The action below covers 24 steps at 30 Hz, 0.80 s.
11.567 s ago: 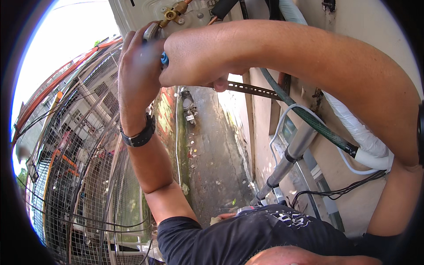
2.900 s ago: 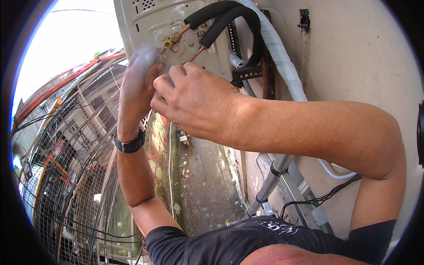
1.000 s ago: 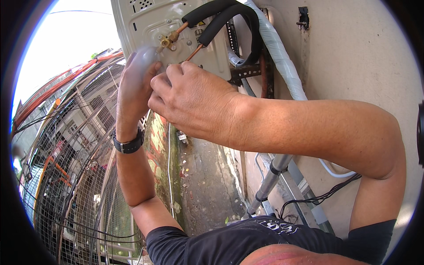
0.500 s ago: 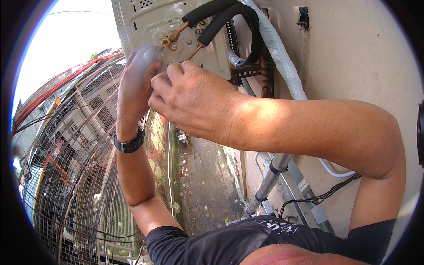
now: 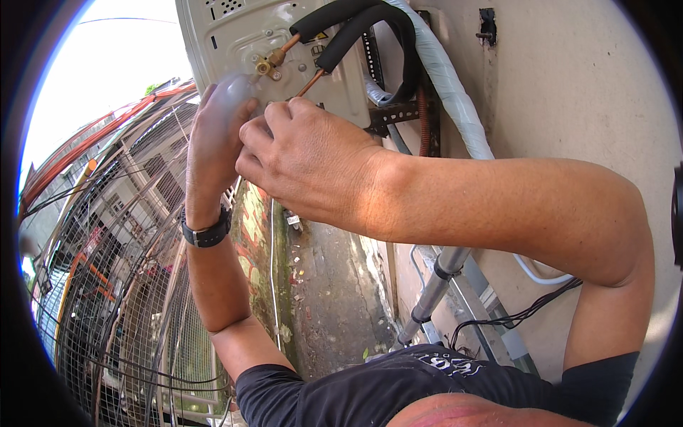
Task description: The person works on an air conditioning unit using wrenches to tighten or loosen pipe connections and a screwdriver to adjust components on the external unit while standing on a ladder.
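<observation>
A pale metal outdoor air-conditioner unit (image 5: 228, 43) fills the top. On it a brass valve (image 5: 267, 65) joins a copper pipe wrapped in black foam insulation (image 5: 334, 18). A second, thinner copper pipe (image 5: 311, 83) runs down behind my right hand (image 5: 309, 160). That hand is closed, its fingers curled in front of the unit; whatever they grip is hidden behind them. My left hand (image 5: 213, 146), with a black watch (image 5: 206, 233) on its wrist, is raised just left of the right one, thumb toward it. A whitish haze (image 5: 233, 91) blurs its fingers, so their grip is unclear.
A black perforated bracket (image 5: 395, 115) sits beside the unit against the beige wall (image 5: 569, 85). A pale wrapped pipe bundle (image 5: 452, 92) runs down the wall. Below are a metal ladder (image 5: 480, 313) and a narrow alley (image 5: 324, 299). Wires and mesh (image 5: 135, 285) crowd the left.
The view has shifted slightly, so the unit and both hands sit a little further left. The hands keep nearly the same pose beside each other.
</observation>
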Tool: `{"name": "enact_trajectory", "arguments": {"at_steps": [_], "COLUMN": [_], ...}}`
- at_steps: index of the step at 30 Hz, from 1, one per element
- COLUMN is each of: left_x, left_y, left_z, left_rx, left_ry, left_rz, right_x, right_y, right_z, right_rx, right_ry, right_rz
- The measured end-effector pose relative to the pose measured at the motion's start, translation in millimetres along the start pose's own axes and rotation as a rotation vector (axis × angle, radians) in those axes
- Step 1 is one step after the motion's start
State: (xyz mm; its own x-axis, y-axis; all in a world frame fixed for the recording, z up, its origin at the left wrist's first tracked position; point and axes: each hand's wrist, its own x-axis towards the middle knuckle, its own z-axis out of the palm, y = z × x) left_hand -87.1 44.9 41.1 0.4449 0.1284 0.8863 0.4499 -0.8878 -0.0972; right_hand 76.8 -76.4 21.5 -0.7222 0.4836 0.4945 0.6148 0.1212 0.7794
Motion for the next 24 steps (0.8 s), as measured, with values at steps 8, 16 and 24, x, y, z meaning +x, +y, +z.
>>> {"name": "enact_trajectory", "arguments": {"at_steps": [8, 16, 24], "left_x": [-0.5, -0.8, -0.2], "left_y": [0.2, -1.1, -0.8], "left_z": [-1.0, -0.8, -2.1], "left_rx": [0.035, 0.032, 0.065], "left_ry": [-0.014, -0.012, -0.014], "left_rz": [0.043, 0.026, 0.052], "right_x": [-1.2, 0.2, -0.1], "right_y": [1.2, 0.2, 0.7], "right_z": [-3.9, -2.3, -4.1], "right_rx": [-0.039, -0.003, -0.013], "right_ry": [-0.025, -0.023, -0.027], "right_rz": [-0.023, -0.008, -0.012]}}
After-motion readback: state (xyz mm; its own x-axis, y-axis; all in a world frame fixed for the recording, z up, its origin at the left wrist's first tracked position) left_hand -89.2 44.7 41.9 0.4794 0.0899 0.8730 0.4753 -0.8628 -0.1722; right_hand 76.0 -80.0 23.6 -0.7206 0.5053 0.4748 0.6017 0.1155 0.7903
